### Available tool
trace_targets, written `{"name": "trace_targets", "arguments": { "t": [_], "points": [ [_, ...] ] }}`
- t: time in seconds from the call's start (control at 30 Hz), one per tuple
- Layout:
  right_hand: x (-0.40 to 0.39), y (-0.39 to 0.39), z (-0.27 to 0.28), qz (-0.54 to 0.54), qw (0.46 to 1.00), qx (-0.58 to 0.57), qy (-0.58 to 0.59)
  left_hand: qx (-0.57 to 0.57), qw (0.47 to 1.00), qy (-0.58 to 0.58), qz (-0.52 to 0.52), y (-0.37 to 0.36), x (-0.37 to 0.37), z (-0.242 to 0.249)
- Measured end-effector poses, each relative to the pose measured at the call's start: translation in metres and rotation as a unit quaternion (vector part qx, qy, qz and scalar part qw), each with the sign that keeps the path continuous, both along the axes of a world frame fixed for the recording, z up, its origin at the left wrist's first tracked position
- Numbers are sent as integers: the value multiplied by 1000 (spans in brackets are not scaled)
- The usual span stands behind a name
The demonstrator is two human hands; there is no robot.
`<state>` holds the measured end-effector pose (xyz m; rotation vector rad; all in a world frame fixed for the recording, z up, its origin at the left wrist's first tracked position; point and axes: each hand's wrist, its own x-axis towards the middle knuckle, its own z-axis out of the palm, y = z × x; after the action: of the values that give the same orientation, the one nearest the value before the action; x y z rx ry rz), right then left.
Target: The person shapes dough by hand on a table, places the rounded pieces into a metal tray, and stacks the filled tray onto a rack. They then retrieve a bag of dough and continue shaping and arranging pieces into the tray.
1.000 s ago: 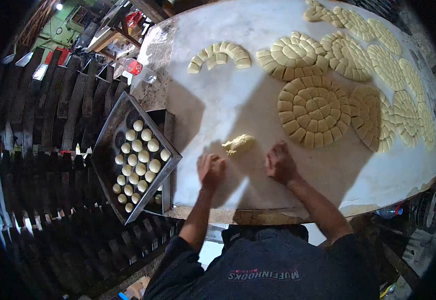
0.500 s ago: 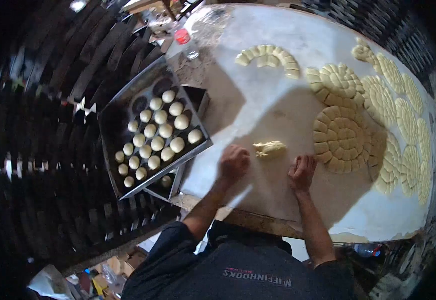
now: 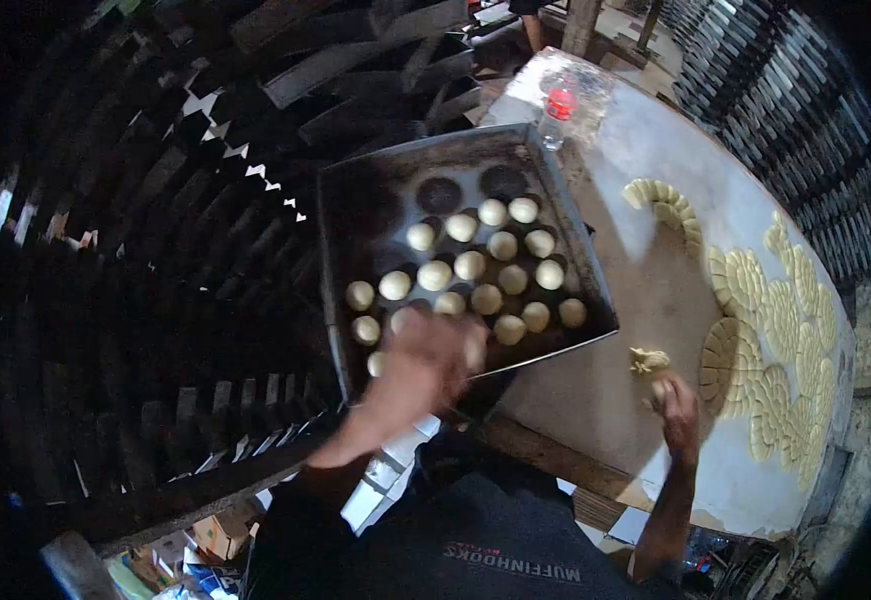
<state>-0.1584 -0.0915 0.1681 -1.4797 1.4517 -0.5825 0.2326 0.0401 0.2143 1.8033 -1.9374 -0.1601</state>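
Observation:
My left hand (image 3: 426, 365) is over the near edge of a dark metal tray (image 3: 596, 300), among round dough balls (image 3: 435, 276). Motion smears its fingers, so their grip cannot be made out. One pale ball (image 3: 475, 350) shows right beside the fingertips. On the table, my right hand (image 3: 678, 412) is closed, with a pale spot at its fingers that I cannot identify. Just beyond it lies a small twisted lump of dough (image 3: 648, 361).
Flat, scored dough pieces (image 3: 781, 330) cover the right side of the table (image 3: 596, 420). A curved dough strip (image 3: 671, 208) lies farther back. A clear bottle with a red label (image 3: 558, 112) stands behind the tray. Dark slatted stacks (image 3: 186, 310) rise at the left.
My left hand has moved from the table beside the dough lump to over the tray. My right hand stays near the lump. The view has turned left toward the tray.

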Motion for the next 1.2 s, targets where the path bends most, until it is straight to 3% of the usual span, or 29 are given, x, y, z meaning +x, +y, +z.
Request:
{"name": "trace_targets", "arguments": {
  "t": [0.03,0.07,0.1,0.13,0.17,0.2,0.23,0.3,0.33,0.37,0.47,0.5,0.57,0.63,0.67,0.7,0.73,0.77,0.8,0.87,0.93,1.0,1.03,1.07,1.1,1.13,1.17,1.2],
  "points": [
    [52,-5,18,105,991,-76,-22,21,993,-88,75,-9,40,1],
    [107,-4,38,166,981,-82,-57,3,969,-209,129,-25,82,-17],
    [161,-1,54,219,959,-176,-46,11,966,-183,183,-40,118,-35],
    [206,-8,61,313,882,-346,-64,56,960,-207,183,-51,150,-56],
    [258,-3,62,319,876,-320,-167,101,950,-230,184,-58,173,-75],
    [299,-9,63,360,868,-314,-137,94,950,-229,192,-61,184,-91],
    [343,-17,40,362,823,-411,-152,122,955,-214,164,-65,194,-105],
    [401,-32,-6,430,842,-312,-86,148,959,-201,137,-68,201,-109],
    [412,-32,-21,458,845,-273,23,182,952,-214,121,-67,201,-107],
    [418,-39,-39,513,779,-337,128,218,943,-228,101,-66,200,-105],
    [354,-21,-12,423,782,-458,-9,203,961,-151,109,-60,204,-100],
    [320,-21,-2,372,775,-505,-75,202,963,-156,90,-65,182,-80],
    [231,-17,0,207,819,-523,-111,184,934,-254,173,-85,126,-11],
    [133,-19,-33,73,879,-471,-27,138,956,-238,104,-135,72,11],
    [95,-22,-52,47,881,-470,-14,105,970,-213,57,-162,40,19],
    [59,-24,-75,13,895,-444,29,56,984,-162,-58,-197,4,27],
    [24,-26,-97,-19,906,-416,68,76,979,-133,-134,-233,-42,38],
    [-11,-24,-120,-40,906,-416,74,9,967,-84,-241,-276,-77,16],
    [-45,-18,-144,-20,904,-416,100,101,959,-25,-265,-311,-120,17],
    [-117,7,-167,7,911,-389,134,271,938,83,-198,-411,-167,-60],
    [-182,46,-181,-19,928,-336,160,394,869,283,-97,-474,-203,-123],
    [-213,71,-185,-76,934,-303,173,302,880,364,39,-497,-248,-162],
    [-224,82,-183,-110,930,-292,193,263,883,378,88,-561,-218,-253],
    [-239,85,-182,-137,926,-279,215,214,955,200,40,-550,-255,-226],
    [-244,84,-182,-150,926,-273,214,153,988,17,-9,-535,-287,-195],
    [-240,81,-181,-158,924,-271,219,157,987,7,-18,-550,-299,-205],
    [-238,80,-181,-162,922,-270,223,173,953,239,69,-562,-303,-212],
    [-238,80,-180,-167,925,-266,215,177,859,455,155,-573,-301,-223]
  ]
}}
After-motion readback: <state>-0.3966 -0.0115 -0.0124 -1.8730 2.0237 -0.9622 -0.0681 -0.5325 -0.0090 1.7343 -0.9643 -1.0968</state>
